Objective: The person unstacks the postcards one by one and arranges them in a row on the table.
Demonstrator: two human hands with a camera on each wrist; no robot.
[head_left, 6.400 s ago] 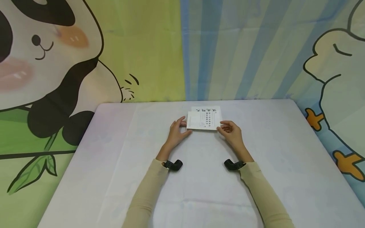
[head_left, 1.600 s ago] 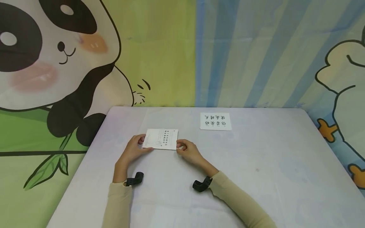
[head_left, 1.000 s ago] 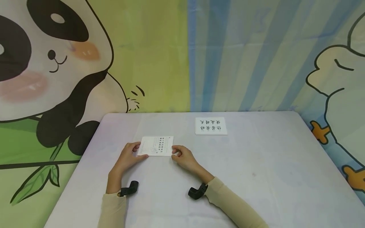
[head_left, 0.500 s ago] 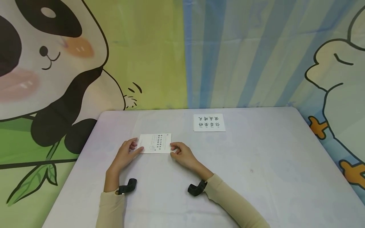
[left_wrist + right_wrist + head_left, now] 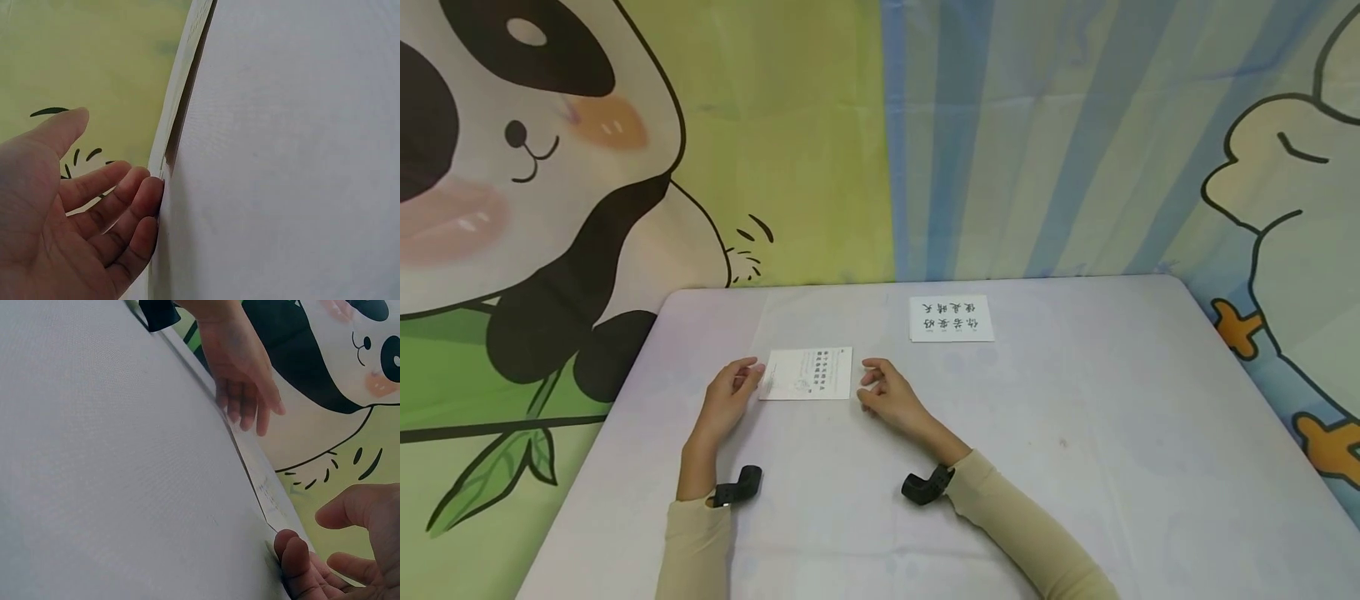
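Tan sleeves [image 5: 1033, 533], two: smooth, close-fitting cloth, cut off below; nearer the wearer than the white card. Black wrist cameras [image 5: 927, 485], two: curved, matte, one per wrist.

Left hand [image 5: 726, 398]: at the white card's left edge, fingers loosely bent and parted, thumb free, gripping nothing; fingertip contact with the edge hard to make out. Right hand [image 5: 891, 404]: just off the white card's right edge, fingers half curled, thumb apart, holding nothing.

White card [image 5: 786, 375]: rectangular, flat on the pale, faintly creased tablecloth [image 5: 1000, 433] between the hands; print too small to read; single sheet or stack, cannot tell.

Second card [image 5: 953, 319]: beyond and right of the white card; larger characters, inverted.

Backdrop [image 5: 790, 150]: rippled printed sheet behind the white card; panda and pale animal both cropped.
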